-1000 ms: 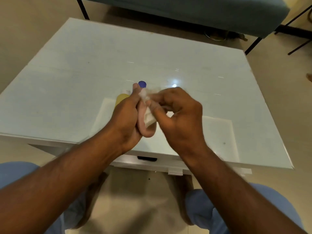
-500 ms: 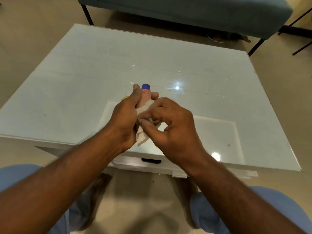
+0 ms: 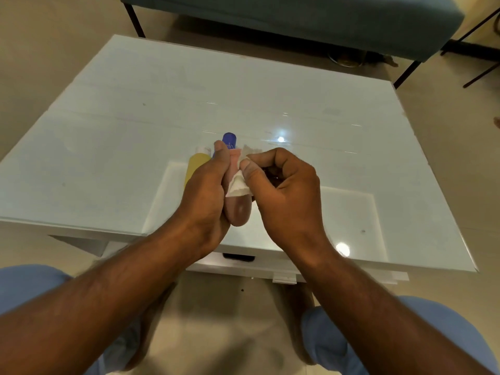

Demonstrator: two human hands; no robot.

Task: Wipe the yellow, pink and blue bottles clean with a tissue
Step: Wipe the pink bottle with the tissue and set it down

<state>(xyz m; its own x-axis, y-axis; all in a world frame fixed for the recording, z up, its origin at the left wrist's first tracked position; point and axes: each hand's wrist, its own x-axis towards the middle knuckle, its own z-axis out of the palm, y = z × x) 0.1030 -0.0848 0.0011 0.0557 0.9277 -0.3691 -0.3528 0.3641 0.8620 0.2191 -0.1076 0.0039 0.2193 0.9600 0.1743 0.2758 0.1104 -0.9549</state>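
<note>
My left hand [image 3: 208, 190] grips the pink bottle [image 3: 239, 212], held above the near part of the table with its rounded base pointing toward me. A white tissue [image 3: 238, 185] is pressed against the bottle's side by the thumb and fingers of my right hand [image 3: 284, 193]. Behind my left hand the yellow bottle [image 3: 196, 165] with a white cap lies on the table. Only the cap end of the blue bottle [image 3: 229, 138] shows beyond my left thumb; its body is hidden.
The white glass-topped table [image 3: 108, 147] has a drawer handle at its near edge. A teal bench [image 3: 297, 14] on black legs stands beyond it. My knees in blue trousers are below the table edge.
The tissue in my right hand has slid up along the pink bottle, uncovering its base. The yellow bottle shows again behind my left hand. The view shifted slightly.
</note>
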